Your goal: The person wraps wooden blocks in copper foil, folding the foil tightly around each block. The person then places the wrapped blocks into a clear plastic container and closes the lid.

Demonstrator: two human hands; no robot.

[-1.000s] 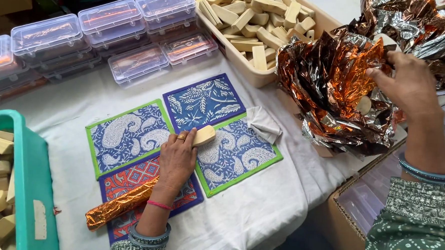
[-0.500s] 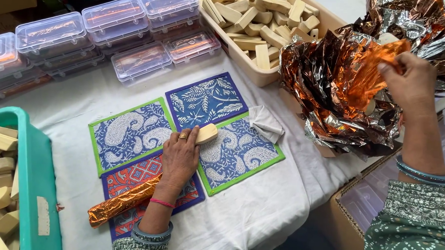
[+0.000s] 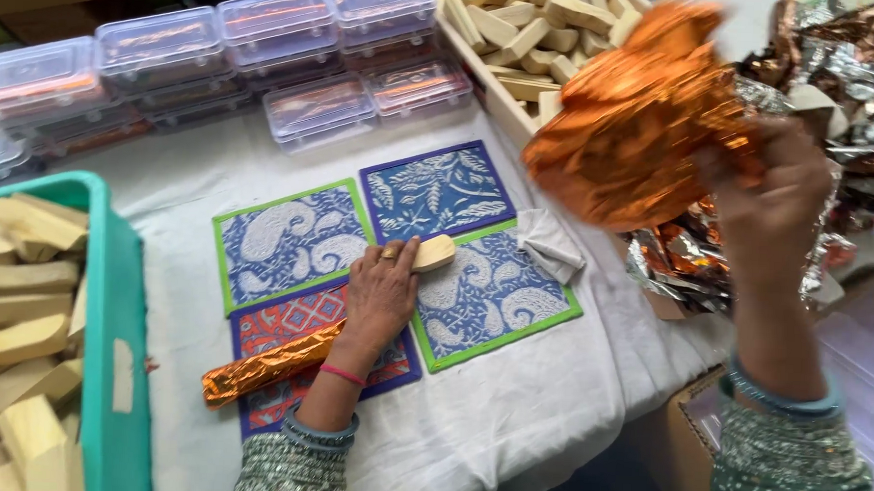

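Observation:
My left hand (image 3: 380, 294) rests on the printed mats and holds a small pale wooden block (image 3: 433, 252) flat against them. Under it lie several mats: a green-edged blue paisley mat (image 3: 280, 244), a blue leaf-print mat (image 3: 437, 190), another green-edged paisley mat (image 3: 498, 302) and an orange-red mat (image 3: 286, 332). A foil-wrapped roll (image 3: 267, 366) lies across the orange-red mat beside my left wrist. My right hand (image 3: 768, 206) grips a crumpled orange foil sheet (image 3: 639, 127), lifted off the foil pile (image 3: 847, 87) and blurred.
Several clear plastic boxes (image 3: 269, 42) are stacked along the back. A beige tray of wooden blocks (image 3: 525, 28) stands behind the mats. A teal bin (image 3: 114, 339) of wooden blocks is at the left. A small white cloth (image 3: 547, 242) lies by the mats; a cardboard box (image 3: 689, 438) sits lower right.
My right hand has pulled an orange foil sheet up and leftward out of the crumpled pile. My left hand stays on the block. The view has shifted to the left.

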